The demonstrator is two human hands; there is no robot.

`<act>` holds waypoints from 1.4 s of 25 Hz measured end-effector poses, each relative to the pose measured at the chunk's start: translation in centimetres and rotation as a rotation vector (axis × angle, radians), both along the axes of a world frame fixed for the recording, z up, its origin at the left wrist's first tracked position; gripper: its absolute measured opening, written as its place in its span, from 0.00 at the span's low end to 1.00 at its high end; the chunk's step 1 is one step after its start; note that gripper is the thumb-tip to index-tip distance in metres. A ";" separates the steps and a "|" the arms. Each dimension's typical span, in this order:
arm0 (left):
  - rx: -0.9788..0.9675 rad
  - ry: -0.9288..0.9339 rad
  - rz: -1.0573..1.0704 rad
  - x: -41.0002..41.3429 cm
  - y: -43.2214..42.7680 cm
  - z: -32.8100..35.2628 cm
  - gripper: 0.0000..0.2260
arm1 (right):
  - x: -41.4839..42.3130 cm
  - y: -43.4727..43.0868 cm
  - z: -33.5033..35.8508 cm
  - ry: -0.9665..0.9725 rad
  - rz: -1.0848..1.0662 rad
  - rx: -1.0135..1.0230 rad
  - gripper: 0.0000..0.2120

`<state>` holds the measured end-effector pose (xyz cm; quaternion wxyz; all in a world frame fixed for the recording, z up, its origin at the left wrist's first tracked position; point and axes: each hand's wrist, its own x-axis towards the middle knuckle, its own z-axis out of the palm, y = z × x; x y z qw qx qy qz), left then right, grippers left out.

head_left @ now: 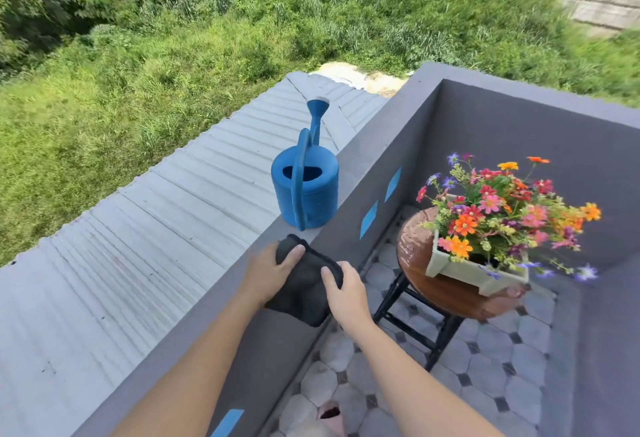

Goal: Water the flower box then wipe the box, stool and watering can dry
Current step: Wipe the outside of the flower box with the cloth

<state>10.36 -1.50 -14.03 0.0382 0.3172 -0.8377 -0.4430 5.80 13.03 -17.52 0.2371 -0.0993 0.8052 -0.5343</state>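
A blue watering can (306, 190) stands upright on top of the grey parapet wall (374, 145), spout pointing away. Just below it, both hands grip a dark grey cloth (304, 284) that hangs over the wall's edge: my left hand (273, 270) holds its upper left, my right hand (346, 293) its right side. To the right, a pale green flower box (474, 272) full of orange, pink, red and purple flowers sits on a round wooden stool (415, 253) with black legs. The stool top looks wet and shiny.
A corrugated grey roof (138, 246) lies beyond the wall on the left, grass further out. The balcony floor (485, 384) has pale octagonal tiles. Grey walls close the corner behind the stool. Blue tape marks (369, 218) are on the wall's inner face.
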 end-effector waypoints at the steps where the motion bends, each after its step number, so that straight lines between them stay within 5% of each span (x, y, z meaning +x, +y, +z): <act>1: 0.165 0.030 -0.049 -0.6 1.2 0.4 0.10 | -0.5 1.4 0.2 -0.013 -0.028 -0.014 0.08; 7: 0.622 0.078 -0.084 -6.1 9.6 -0.3 0.11 | -2.3 10.8 -0.5 -0.083 -0.398 -0.083 0.14; 13: 0.755 0.110 0.102 -11.4 13.2 -5.1 0.17 | -5.3 17.6 -3.6 -0.133 -1.043 -0.047 0.17; 16: 0.726 0.098 0.146 -13.8 14.4 -6.6 0.19 | -8.5 19.0 -3.5 -0.109 -1.028 -0.080 0.20; 25: 0.787 0.201 -0.019 -14.9 16.4 -6.7 0.03 | -12.9 19.9 -3.3 -0.137 -0.724 0.015 0.35; 28: 0.731 0.238 -0.010 -15.2 16.5 -6.2 0.08 | -14.4 19.8 -2.6 -0.175 -0.742 0.033 0.45; 32: 0.797 0.276 0.061 -15.3 16.3 -5.6 0.12 | -14.0 19.2 -2.0 -0.085 -0.779 0.115 0.23; 35: 0.877 0.332 0.098 -15.7 16.3 -5.0 0.07 | -15.1 19.0 -0.9 -0.015 -0.799 0.223 0.18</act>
